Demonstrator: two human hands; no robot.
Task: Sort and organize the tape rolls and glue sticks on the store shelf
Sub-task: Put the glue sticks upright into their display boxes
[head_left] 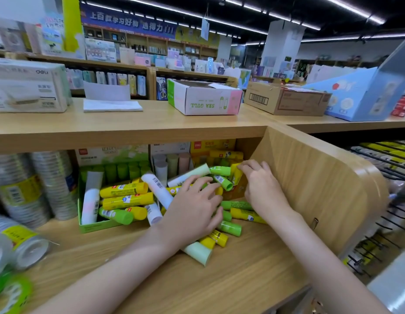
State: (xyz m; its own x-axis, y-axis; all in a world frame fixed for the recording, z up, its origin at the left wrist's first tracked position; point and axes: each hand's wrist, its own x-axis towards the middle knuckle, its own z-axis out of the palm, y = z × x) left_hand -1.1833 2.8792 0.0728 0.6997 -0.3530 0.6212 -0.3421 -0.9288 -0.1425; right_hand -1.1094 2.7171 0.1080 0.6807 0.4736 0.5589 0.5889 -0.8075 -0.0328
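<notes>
A jumble of yellow, green and white glue sticks (126, 199) lies on the wooden shelf (231, 275), partly inside a green display box (92, 226). My left hand (192, 211) rests on top of the pile with its fingers curled over several sticks. My right hand (260, 186) reaches to the back right corner and pinches a yellow glue stick (235, 173) beside an orange box (235, 191). Stacks of clear tape rolls (54, 184) stand at the left. Loose tape rolls (27, 248) lie at the front left.
The wooden side panel (310, 177) closes the compartment on the right. On the shelf top sit a Sea Gull box (203, 100), a cardboard carton (285, 100), a blue display box (360, 96) and wrapped packs (27, 85). Pens hang on hooks (387, 159) at far right.
</notes>
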